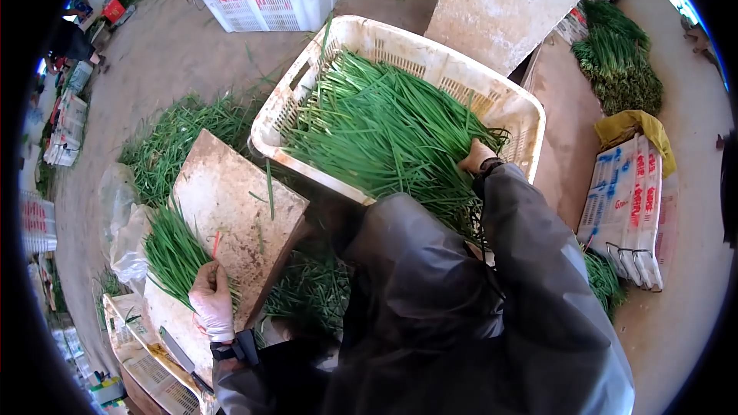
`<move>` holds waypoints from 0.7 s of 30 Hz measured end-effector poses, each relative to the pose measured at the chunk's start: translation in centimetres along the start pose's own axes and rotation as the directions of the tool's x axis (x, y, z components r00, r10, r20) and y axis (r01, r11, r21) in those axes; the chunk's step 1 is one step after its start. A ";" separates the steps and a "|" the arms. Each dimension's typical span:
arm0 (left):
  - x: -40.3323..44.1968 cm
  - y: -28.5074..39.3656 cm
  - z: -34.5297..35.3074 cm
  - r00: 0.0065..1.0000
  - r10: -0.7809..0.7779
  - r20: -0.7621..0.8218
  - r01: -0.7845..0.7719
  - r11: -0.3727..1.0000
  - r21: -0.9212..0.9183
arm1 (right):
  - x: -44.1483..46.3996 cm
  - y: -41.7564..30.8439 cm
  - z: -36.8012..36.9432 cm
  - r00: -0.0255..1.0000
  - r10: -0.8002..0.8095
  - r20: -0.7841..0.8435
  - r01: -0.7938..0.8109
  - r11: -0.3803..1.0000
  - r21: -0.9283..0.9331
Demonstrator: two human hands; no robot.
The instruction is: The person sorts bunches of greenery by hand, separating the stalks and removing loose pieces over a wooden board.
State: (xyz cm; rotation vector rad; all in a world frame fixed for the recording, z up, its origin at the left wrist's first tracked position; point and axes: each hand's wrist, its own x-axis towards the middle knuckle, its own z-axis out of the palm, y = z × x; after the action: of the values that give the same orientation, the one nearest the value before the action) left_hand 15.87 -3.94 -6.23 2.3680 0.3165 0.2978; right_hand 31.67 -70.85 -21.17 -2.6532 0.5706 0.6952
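Observation:
My left hand [211, 301], in a pale glove, is closed at the lower left beside a bunch of green stalks [171, 253] on a stained board [231, 192]. A thin red strip [217, 244] sticks up from its fingers. My right hand [478, 155] reaches into a white plastic crate [430, 51] at the centre. Its fingers are pressed round the ends of long green stalks [384, 123] that fill much of the crate. Part of that hand is hidden by the stalks and the sleeve.
A knife [181, 353] lies below the left hand, near another crate [154, 376]. Loose greens [184, 138] cover the floor behind the board. Stacked white crates [269, 0] stand at the top. More green bunches [619, 61] and a tilted crate [623, 200] are at right.

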 end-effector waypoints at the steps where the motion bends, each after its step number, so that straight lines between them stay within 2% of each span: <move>1: 0.0 0.0 0.1 1.000 0.005 0.003 -0.005 1.000 -0.022 | 1.1 0.3 0.6 0.999 -0.007 -0.034 0.006 0.999 -0.035; 4: -0.1 0.2 0.4 1.000 0.007 0.021 -0.006 0.999 -0.048 | 1.8 0.4 1.0 0.997 0.082 0.005 -0.082 0.997 -0.010; 6: -0.1 0.7 0.2 0.999 -0.014 0.047 0.014 1.000 -0.005 | 1.3 -0.5 0.1 0.995 0.096 0.033 -0.093 0.992 -0.083; 8: -0.1 0.6 0.1 0.999 -0.010 0.053 0.010 1.000 -0.001 | 1.1 -1.2 -0.6 0.996 0.084 0.016 -0.080 0.980 -0.180; 12: -0.5 0.9 0.1 0.999 -0.019 0.047 0.020 1.000 -0.017 | 2.3 -0.8 -4.7 0.988 0.049 0.147 -0.023 0.985 -0.169; 16: -0.8 0.4 -0.4 0.997 -0.044 0.063 0.048 0.997 -0.064 | 4.1 0.3 -9.7 0.992 -0.044 0.119 0.074 0.963 -0.261; 18: -1.0 -0.4 -0.6 0.995 -0.073 0.075 0.079 0.993 -0.087 | -3.5 -6.4 -15.6 0.999 -0.026 0.029 0.038 0.830 -0.556; 19: -1.0 -0.5 -0.6 0.994 -0.071 0.078 0.078 0.992 -0.095 | 0.0 -3.2 -14.7 0.997 -0.059 0.043 0.069 0.950 -0.305; 21: -1.0 -0.2 -0.7 0.993 -0.072 0.091 0.081 0.992 -0.098 | 3.7 0.8 -14.3 0.981 -0.191 0.028 0.193 0.972 -0.133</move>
State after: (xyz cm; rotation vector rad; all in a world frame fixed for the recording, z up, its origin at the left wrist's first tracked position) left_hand 14.69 -3.67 -6.05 2.2557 0.3412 0.1692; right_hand 39.83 -78.53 -11.51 -2.7778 0.2652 0.7174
